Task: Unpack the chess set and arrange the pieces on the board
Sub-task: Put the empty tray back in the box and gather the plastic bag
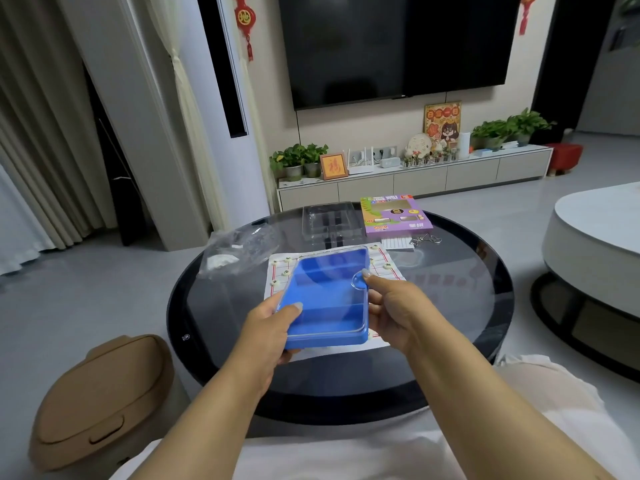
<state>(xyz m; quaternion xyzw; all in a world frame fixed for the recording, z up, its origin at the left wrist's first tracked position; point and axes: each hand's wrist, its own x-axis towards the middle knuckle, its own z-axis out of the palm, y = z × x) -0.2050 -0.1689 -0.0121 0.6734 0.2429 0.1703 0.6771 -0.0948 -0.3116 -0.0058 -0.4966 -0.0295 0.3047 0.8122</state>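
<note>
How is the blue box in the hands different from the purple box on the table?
The blue box is plain plastic with a see-through lid; the purple box is printed with pictures. The blue box is held up, tilted, by both hands; the purple box lies flat, untouched, farther away. Both are rectangular.

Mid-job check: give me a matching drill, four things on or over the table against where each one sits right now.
Things:
1. blue case
2. purple box
3. plastic bag
4. clear tray

Places:
A. far edge of the table, right of the clear tray
B. held in both hands above the board
C. left of the board, crumpled
D. far side of the table, beyond the board

Pairs: 1-B, 2-A, 3-C, 4-D
</note>
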